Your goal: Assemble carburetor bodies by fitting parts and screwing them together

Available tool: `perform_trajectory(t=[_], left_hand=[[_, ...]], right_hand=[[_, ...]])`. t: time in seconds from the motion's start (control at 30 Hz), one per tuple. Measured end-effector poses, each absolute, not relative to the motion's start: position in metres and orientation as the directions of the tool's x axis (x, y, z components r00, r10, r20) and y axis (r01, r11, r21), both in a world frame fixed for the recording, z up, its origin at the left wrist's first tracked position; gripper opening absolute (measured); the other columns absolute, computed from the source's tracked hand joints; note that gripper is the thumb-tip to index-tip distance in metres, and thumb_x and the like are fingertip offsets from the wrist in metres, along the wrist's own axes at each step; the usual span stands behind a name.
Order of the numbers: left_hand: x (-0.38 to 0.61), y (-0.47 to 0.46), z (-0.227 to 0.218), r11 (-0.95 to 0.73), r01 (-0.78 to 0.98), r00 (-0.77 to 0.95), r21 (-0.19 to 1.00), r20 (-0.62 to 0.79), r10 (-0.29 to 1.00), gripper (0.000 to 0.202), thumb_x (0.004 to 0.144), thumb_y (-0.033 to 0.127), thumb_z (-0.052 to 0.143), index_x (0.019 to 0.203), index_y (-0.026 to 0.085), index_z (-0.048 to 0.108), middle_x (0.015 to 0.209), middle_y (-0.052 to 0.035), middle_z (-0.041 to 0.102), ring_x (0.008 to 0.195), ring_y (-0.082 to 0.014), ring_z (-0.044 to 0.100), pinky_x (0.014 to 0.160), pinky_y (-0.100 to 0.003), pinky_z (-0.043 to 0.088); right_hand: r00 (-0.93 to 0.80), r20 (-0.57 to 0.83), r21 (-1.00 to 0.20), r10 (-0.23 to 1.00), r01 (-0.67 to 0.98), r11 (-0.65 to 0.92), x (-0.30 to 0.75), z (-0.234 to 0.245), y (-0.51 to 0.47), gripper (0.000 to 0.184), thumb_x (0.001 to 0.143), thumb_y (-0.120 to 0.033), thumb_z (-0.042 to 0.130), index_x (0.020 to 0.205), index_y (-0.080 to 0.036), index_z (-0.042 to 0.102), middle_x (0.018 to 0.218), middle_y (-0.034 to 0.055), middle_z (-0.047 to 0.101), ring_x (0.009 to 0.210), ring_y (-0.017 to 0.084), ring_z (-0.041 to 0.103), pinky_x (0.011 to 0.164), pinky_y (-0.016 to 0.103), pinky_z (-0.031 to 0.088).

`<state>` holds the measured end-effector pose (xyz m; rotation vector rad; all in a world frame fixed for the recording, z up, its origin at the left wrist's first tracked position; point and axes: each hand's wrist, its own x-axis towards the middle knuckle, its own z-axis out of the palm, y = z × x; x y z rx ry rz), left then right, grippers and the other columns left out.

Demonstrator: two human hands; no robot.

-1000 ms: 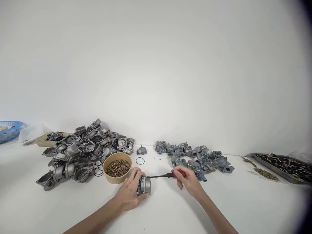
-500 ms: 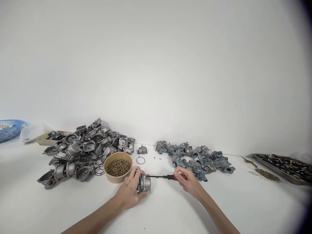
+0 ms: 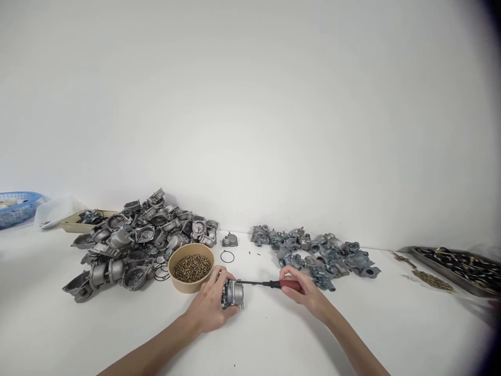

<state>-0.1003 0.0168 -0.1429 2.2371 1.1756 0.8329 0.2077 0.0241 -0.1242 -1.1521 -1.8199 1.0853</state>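
Note:
My left hand [image 3: 213, 303] grips a grey metal carburetor [image 3: 236, 294] on its side on the white table, its rounded bowl facing right. In my right hand [image 3: 303, 294] is a screwdriver [image 3: 290, 285] with a red and black handle, held level between thumb and fingers. Its thin dark shaft points left, and the tip meets the upper right edge of the carburetor; the exact contact is too small to make out. Just behind my left hand stands a tan round tub [image 3: 190, 287] full of small brass-coloured screws [image 3: 191, 268].
A heap of grey metal bowls [image 3: 144, 235] rises at the left. Carburetor bodies [image 3: 321, 258] lie in a pile at the right. A single bowl [image 3: 230, 239] and a black rubber ring [image 3: 227, 256] sit between them. A metal tray [image 3: 462, 282] is at far right, a blue basket [image 3: 19, 211] far left.
My right hand's fingers have loosened and shifted on the screwdriver, showing more of its red handle. The carburetor stays in my left hand, and the view has moved slightly.

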Motion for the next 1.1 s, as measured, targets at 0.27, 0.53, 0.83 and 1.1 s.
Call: perform_trajectory(t=[0.27,0.53,0.83,1.1], left_hand=[[-0.100,0.018,-0.146,-0.550,0.556,0.465,0.623,0.315,0.827,0.052,0.073,0.018,0.072,0.117,0.026,0.045,0.121,-0.0071,0.045,0.107,-0.0289,0.055,0.094,-0.044,0.049],[-0.102,0.019,-0.147,-0.573,0.532,0.460,0.623,0.356,0.814,0.051,0.072,0.016,0.072,0.114,0.026,0.045,0.118,-0.0056,0.047,0.104,-0.0270,0.055,0.092,-0.041,0.048],[-0.104,0.021,-0.154,-0.602,0.507,0.468,0.617,0.390,0.793,0.055,0.072,0.017,0.074,0.117,0.026,0.044,0.124,-0.0068,0.044,0.112,-0.0287,0.054,0.097,-0.042,0.045],[-0.105,0.023,-0.141,-0.486,0.487,0.394,0.726,0.314,0.864,0.049,0.068,0.016,0.077,0.109,0.024,0.051,0.113,-0.0036,0.050,0.097,-0.0246,0.057,0.084,-0.035,0.044]], right_hand=[[-0.244,0.162,-0.872,0.956,0.419,0.255,0.209,-0.130,0.029,0.051,0.093,-0.066,0.049,0.068,-0.021,0.051,0.060,-0.0061,0.026,0.053,0.011,0.021,0.050,0.026,0.018],[-0.196,0.273,-0.881,0.942,0.341,0.327,0.205,-0.128,0.024,0.041,0.088,-0.060,0.063,0.080,-0.020,0.060,0.060,-0.0060,0.033,0.052,0.010,0.026,0.049,0.025,0.019],[-0.268,-0.032,-0.981,0.963,0.192,0.021,0.203,-0.139,0.030,0.054,0.092,-0.065,0.054,0.061,-0.021,0.052,0.039,-0.0117,0.023,0.036,0.006,0.012,0.038,0.024,0.013],[-0.183,0.253,-0.835,0.950,0.455,0.310,0.196,-0.136,0.026,0.044,0.092,-0.058,0.057,0.079,-0.018,0.069,0.048,-0.0049,0.044,0.043,0.011,0.036,0.046,0.026,0.031]])
